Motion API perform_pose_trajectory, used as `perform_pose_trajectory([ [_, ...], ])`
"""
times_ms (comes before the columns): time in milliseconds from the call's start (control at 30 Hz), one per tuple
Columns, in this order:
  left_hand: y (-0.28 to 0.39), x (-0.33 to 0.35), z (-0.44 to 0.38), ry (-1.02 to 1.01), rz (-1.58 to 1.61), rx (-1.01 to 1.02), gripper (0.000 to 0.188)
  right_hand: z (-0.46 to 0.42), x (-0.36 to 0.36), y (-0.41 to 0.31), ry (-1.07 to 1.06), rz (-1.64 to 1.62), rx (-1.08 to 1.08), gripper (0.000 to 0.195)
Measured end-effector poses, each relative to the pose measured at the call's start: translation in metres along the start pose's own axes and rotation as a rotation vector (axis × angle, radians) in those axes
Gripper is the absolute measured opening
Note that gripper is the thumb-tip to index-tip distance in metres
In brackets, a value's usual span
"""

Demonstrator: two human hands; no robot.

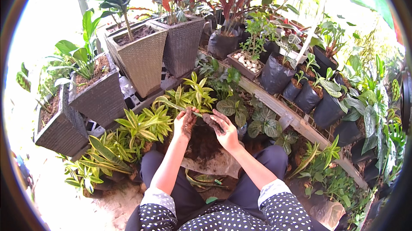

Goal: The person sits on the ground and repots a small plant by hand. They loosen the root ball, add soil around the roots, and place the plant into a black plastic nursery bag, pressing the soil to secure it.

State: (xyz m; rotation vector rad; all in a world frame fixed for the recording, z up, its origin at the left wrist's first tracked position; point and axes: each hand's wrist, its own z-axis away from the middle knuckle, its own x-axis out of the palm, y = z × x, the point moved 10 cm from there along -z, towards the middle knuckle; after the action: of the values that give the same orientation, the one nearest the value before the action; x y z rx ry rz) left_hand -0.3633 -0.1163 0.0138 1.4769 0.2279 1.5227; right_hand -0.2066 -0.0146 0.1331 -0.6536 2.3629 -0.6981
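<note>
Both soil-smeared hands are raised over a pile of dark soil (203, 144), in front of my knees. My left hand (185, 123) grips a long, narrow green leaf (175, 105) near its lower part. The leaf's free end points up and to the left. At the other end is a dark, soil-covered clump (210, 122), which my right hand (225, 131) holds with its fingers along it. Whether the clump is root or packed soil cannot be told. A pale sheet or sack (212, 165) lies under the loose soil.
Tall textured planters (136, 62) stand on the left above yellow-edged leafy plants (145, 123). On the right, a metal rail (273, 103) runs diagonally before black polybags (276, 74) of plants. A pebble-topped tray (246, 63) sits behind it. Cut leaves (201, 181) lie between my feet.
</note>
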Motion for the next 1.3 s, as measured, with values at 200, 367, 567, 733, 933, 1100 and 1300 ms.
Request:
perform_pose_trajectory([
  [200, 0.005, -0.001, -0.001, -0.005, -0.006, 0.026, 0.017, 0.002, 0.004, -0.002, -0.022, 0.066, -0.067, 0.049],
  [367, 0.009, -0.002, -0.003, -0.016, -0.056, 0.029, 0.019, 0.003, 0.021, 0.015, -0.136, -0.310, 0.174, 0.067],
  [567, -0.009, 0.017, 0.012, -0.136, -0.156, -0.057, 0.017, 0.029, 0.068, 0.050, -0.252, -1.083, 0.734, 0.046],
  [733, 0.019, 0.035, 0.021, -0.225, -0.393, 0.060, 0.020, 0.052, 0.080, 0.050, -0.399, -1.241, 1.174, 0.061],
  [933, 0.015, 0.043, 0.028, -0.312, -0.461, 0.066, 0.020, 0.063, 0.081, 0.060, -0.395, -0.906, 1.278, 0.053],
  [1100, 0.015, 0.049, 0.034, -0.323, -0.447, 0.134, 0.019, 0.065, 0.086, 0.059, -0.299, -0.895, 1.276, 0.053],
  [1300, 0.022, 0.047, 0.036, -0.319, -0.494, 0.135, 0.021, 0.068, 0.096, 0.050, -0.397, -1.024, 1.259, 0.062],
])
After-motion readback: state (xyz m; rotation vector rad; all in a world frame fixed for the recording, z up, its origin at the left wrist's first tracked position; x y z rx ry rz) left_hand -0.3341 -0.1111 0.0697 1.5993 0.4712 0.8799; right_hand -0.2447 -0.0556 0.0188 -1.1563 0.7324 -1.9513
